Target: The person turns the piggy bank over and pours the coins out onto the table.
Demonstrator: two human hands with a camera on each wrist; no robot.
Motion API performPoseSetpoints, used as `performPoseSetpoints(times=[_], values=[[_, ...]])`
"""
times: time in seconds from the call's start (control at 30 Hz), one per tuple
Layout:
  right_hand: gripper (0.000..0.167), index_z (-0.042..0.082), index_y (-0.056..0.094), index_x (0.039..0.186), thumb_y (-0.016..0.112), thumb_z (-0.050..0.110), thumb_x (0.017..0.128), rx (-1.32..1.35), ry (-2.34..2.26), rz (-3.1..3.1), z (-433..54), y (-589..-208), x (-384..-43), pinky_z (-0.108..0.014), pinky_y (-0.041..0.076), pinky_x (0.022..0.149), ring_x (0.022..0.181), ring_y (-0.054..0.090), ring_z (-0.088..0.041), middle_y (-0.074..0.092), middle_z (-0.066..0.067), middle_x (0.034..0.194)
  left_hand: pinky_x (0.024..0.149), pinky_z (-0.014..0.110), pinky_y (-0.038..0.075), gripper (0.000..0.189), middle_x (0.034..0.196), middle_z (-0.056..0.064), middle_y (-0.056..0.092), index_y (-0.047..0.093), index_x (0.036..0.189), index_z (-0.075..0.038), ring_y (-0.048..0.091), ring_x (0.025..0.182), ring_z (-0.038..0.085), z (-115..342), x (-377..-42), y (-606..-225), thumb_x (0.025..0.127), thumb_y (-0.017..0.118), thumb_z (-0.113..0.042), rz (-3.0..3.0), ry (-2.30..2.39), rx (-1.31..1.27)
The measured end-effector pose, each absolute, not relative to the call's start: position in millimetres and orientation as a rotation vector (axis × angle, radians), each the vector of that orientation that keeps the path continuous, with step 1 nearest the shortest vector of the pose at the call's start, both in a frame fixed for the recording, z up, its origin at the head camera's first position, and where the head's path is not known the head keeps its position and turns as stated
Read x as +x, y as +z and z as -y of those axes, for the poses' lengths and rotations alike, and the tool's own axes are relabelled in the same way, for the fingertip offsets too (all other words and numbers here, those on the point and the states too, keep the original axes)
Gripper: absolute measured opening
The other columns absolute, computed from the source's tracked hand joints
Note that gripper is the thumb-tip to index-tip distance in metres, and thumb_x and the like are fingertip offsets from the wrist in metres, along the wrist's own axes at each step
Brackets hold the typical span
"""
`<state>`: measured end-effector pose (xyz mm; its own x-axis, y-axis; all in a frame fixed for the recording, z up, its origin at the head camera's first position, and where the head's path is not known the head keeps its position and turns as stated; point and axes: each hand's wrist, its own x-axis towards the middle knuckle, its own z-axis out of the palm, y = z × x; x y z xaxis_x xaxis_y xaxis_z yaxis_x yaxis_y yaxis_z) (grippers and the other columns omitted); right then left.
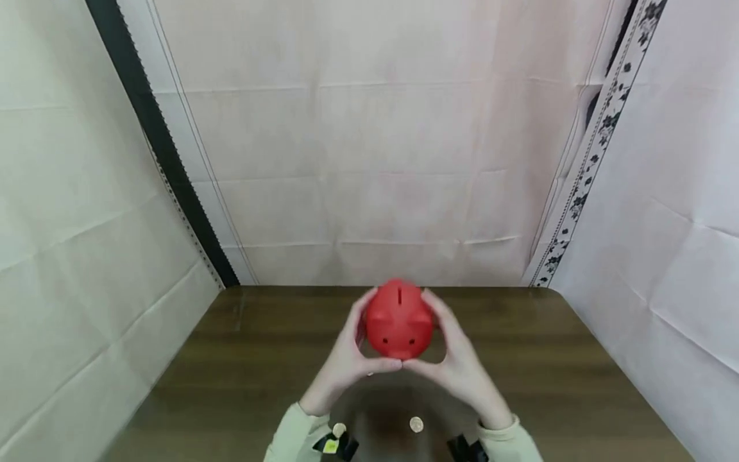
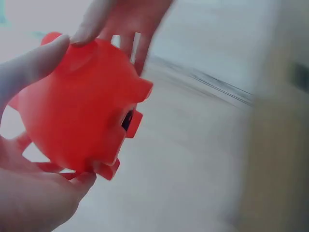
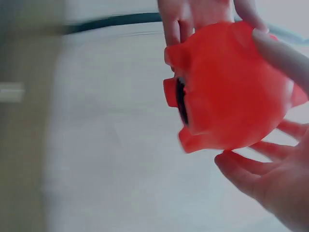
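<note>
A red piggy bank [image 1: 399,324] is held between both hands, its coin slot on top and its two small dark eye marks facing my body. My left hand [image 1: 351,353] grips its left side and my right hand [image 1: 455,356] its right side. The two thumbs meet at the near side of the bank. Seen from the left wrist, the bank [image 2: 79,104] shows stubby feet and a dark opening on its underside. In the right wrist view the same opening appears between the feet of the bank [image 3: 236,92].
On the brown wooden table [image 1: 231,385] lie a round coin [image 1: 416,424], another coin [image 1: 339,428] by the left sleeve, and a partly hidden one under the left thumb. White cloth walls [image 1: 369,141] stand behind and at both sides of the table.
</note>
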<state>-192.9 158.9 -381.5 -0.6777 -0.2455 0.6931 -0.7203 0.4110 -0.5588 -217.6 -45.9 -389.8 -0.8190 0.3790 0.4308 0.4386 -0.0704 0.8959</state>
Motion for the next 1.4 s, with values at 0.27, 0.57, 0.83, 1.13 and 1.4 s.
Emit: performPoseSetpoints(times=[0.27,0.57,0.83,1.13,1.4], values=[[0.100,0.009,0.024,0.147,0.087,0.018,0.070,0.843,1.482,2.242,-167.2,-412.5,-209.2,-0.026,0.042,0.106,0.133,0.044,-0.009,0.041,-0.015,0.148,0.107,0.030,0.043,0.106,0.155,0.000,0.031,0.019,0.154,-0.022,0.040,0.137,0.017,44.6,-226.5,-413.5,0.072,0.083,-0.006,2.133,-2.101,-0.999],[0.102,0.016,0.014,0.149,0.082,0.013,0.075,0.635,1.780,2.404,-176.5,-479.9,-237.6,-0.052,0.045,0.100,0.131,0.043,-0.040,0.038,-0.016,0.147,0.107,0.050,0.044,0.098,0.151,0.006,0.037,0.026,0.151,-0.031,0.037,0.137,0.032,35.5,-259.5,-464.8,0.073,0.083,-0.012,2.377,-2.225,-0.776],[0.103,0.006,0.022,0.148,0.087,0.025,0.071,0.941,1.136,2.147,-178.7,-358.0,-198.2,-0.021,0.042,0.104,0.133,0.043,-0.020,0.035,-0.015,0.152,0.106,0.035,0.046,0.106,0.158,0.001,0.025,0.026,0.151,-0.022,0.036,0.141,0.023,39.5,-217.9,-349.7,0.066,0.086,-0.001,2.076,-1.717,-1.189],[0.102,0.017,0.028,0.148,0.090,0.025,0.067,0.706,1.407,2.348,-169.0,-442.1,-221.8,-0.041,0.048,0.100,0.131,0.047,-0.017,0.045,-0.010,0.145,0.108,0.033,0.043,0.106,0.152,-0.004,0.034,0.024,0.152,-0.029,0.040,0.137,0.017,40.2,-243.6,-441.5,0.069,0.084,-0.001,2.209,-2.193,-0.902],[0.101,0.014,0.019,0.148,0.085,0.017,0.072,0.574,1.589,2.554,-167.8,-471.2,-223.8,-0.056,0.048,0.099,0.131,0.044,-0.038,0.041,-0.017,0.145,0.106,0.042,0.045,0.102,0.150,0.004,0.039,0.026,0.151,-0.029,0.040,0.134,0.029,38.1,-254.0,-479.4,0.070,0.084,-0.006,2.396,-2.232,-0.745]])
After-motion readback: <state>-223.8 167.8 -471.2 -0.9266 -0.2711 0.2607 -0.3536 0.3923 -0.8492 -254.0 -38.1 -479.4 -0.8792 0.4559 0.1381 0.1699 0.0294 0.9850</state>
